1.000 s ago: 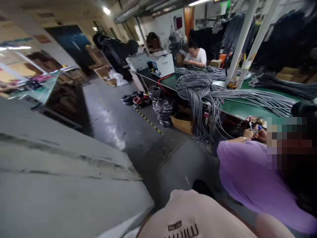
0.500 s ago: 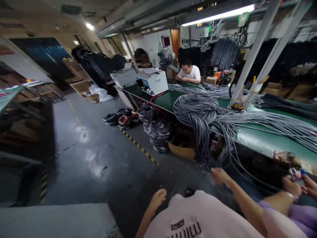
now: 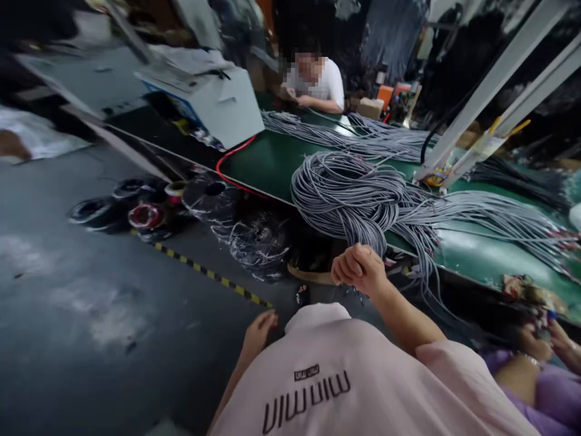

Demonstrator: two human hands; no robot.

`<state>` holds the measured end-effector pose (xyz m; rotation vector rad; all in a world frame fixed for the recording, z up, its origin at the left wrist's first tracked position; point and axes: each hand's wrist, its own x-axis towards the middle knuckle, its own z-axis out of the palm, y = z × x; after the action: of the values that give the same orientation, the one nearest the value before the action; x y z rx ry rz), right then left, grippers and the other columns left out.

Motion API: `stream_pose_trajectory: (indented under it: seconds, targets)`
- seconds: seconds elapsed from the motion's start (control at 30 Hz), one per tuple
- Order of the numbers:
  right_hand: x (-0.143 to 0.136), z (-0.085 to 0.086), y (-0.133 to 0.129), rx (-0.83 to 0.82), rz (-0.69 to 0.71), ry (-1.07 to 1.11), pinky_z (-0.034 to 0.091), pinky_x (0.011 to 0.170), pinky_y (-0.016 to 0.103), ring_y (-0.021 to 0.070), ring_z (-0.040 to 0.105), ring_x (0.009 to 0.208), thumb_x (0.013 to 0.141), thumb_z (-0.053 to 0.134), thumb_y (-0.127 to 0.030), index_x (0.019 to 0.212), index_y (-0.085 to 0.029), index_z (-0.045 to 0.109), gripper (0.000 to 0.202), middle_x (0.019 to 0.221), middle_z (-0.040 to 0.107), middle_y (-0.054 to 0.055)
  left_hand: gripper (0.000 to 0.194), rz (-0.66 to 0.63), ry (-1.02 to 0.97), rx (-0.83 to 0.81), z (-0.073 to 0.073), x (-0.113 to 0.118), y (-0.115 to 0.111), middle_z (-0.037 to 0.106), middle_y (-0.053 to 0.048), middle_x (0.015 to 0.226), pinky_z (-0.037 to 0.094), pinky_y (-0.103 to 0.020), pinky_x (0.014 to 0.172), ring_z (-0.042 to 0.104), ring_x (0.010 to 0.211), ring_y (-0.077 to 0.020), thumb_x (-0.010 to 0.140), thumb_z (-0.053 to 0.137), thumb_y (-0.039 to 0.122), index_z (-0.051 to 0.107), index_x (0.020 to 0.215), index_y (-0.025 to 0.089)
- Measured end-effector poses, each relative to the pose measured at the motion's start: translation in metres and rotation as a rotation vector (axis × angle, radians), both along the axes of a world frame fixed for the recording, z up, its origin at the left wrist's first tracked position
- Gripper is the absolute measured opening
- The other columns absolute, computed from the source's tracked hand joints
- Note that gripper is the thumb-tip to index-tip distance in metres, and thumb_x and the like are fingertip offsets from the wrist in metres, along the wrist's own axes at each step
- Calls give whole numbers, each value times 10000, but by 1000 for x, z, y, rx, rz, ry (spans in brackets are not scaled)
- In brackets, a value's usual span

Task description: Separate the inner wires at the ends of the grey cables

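Observation:
My right hand (image 3: pixel 358 269) is raised in front of my chest, its fingers curled into a loose fist with nothing visible in it. Just beyond it, a big coil of grey cables (image 3: pixel 347 188) lies on the green table (image 3: pixel 276 154); in this view the hand overlaps the cables' hanging part, and I cannot tell whether they touch. Low at my left side, my left hand (image 3: pixel 261 328) hangs over the floor, fingers half bent and loosely apart, holding nothing that I can see.
A person in white (image 3: pixel 324 85) sits across the table, near a white machine (image 3: pixel 222 100). Wrapped cable spools (image 3: pixel 258 242) and a cardboard box (image 3: pixel 313 275) stand below the table edge. At right, another person's hands (image 3: pixel 538 342) hold something small. Slanted posts (image 3: pixel 490 97) rise from the table.
The view has turned downward and come nearer to the table and the cable coil. My right hand has swung up and inward before my chest; my left hand stays low.

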<state>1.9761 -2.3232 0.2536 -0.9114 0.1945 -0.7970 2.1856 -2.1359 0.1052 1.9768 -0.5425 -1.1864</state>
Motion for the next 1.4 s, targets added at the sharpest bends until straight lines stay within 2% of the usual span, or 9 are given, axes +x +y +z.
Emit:
stream_pose_trajectory:
  seconds: [0.1, 0.23, 0.3, 0.37, 0.67, 1.13, 1.23, 1.3, 1.4]
  targets:
    - [45, -21, -28, 75, -69, 30, 448, 483, 287, 98, 393, 388, 936, 564, -520, 467, -205, 406, 587, 424, 351, -52, 512, -175, -7, -188, 45, 51, -104, 721, -78, 1052, 509, -353, 961, 664, 1022, -232, 779, 701, 583, 724, 1110, 193]
    - [88, -37, -58, 96, -221, 107, 441, 507, 282, 96, 423, 412, 957, 531, -524, 470, -201, 405, 598, 441, 393, -37, 413, -655, 143, -526, 125, 58, -226, 632, -30, 857, 532, -245, 714, 591, 751, -128, 856, 671, 496, 743, 1135, 200]
    - [99, -41, -68, 101, -305, 124, 438, 511, 280, 98, 436, 416, 971, 508, -522, 468, -201, 402, 605, 433, 393, -36, 396, -780, 315, -537, 146, 48, -263, 599, -27, 860, 515, -199, 575, 572, 703, -109, 835, 702, 484, 758, 1096, 191]
    - [104, -44, -77, 108, -374, 129, 437, 512, 277, 99, 439, 418, 973, 508, -516, 467, -200, 406, 606, 427, 394, -37, 380, -800, 450, -475, 151, 39, -286, 573, -14, 836, 473, -168, 444, 554, 615, -84, 811, 731, 471, 763, 1041, 171]
    - [107, -45, -120, 243, -374, 93, 460, 473, 272, 99, 432, 369, 926, 559, -564, 436, -202, 386, 633, 386, 328, -56, 307, -787, 680, -229, 135, 36, -334, 626, 26, 654, 546, -235, 371, 668, 463, -167, 756, 755, 328, 667, 996, 158]
    - [91, -60, -177, 311, -217, 41, 469, 484, 283, 104, 429, 360, 971, 497, -498, 455, -199, 427, 600, 390, 340, -52, 366, -725, 704, -202, 127, 28, -385, 643, 23, 683, 574, -274, 423, 654, 498, -152, 741, 759, 272, 664, 1078, 167]
    - [70, -65, -214, 148, -252, 225, 469, 539, 291, 126, 507, 439, 955, 515, -533, 516, -186, 534, 560, 444, 456, -21, 309, -566, 706, -257, 96, 33, -397, 694, 2, 784, 574, -226, 619, 671, 667, -119, 714, 801, 231, 703, 997, 154]
    - [57, -69, -255, 33, -347, 370, 466, 589, 289, 137, 554, 521, 936, 548, -539, 556, -184, 573, 520, 514, 531, 0, 260, -449, 667, -205, 60, 40, -400, 715, -5, 833, 528, -189, 718, 657, 746, -93, 709, 811, 185, 733, 953, 147]
    - [46, -77, -335, -151, -462, 651, 473, 691, 281, 143, 595, 662, 908, 581, -563, 681, -179, 656, 453, 671, 639, 25, 255, -269, 775, 85, -4, 51, -399, 725, -56, 799, 488, -224, 705, 644, 671, -103, 678, 826, 119, 739, 917, 94]
